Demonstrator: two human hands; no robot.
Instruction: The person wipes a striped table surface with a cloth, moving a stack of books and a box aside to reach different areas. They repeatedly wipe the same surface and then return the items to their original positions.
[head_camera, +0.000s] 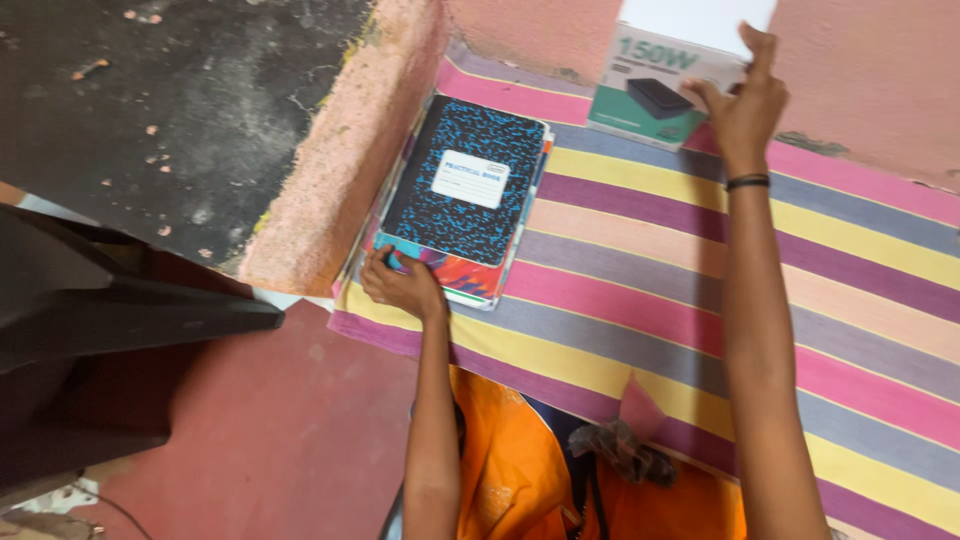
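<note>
Tidying, I judge: left hand (400, 285) grips notebook stack (462, 195) at centre; right hand (745, 105) grasps box (650, 90), upper right; next needs steady squaring.

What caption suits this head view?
Left hand grips stacked books topped by blue-speckled notebook; right hand holds white-green cardboard box.

Blue-speckled black notebook (465, 180), white-and-green box (655, 85), pink-yellow-purple striped cloth (700, 290).

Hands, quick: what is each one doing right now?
Left hand: closed on the near edge of the stack of notebooks.
Right hand: gripping the green-and-white box by the wall.
</note>
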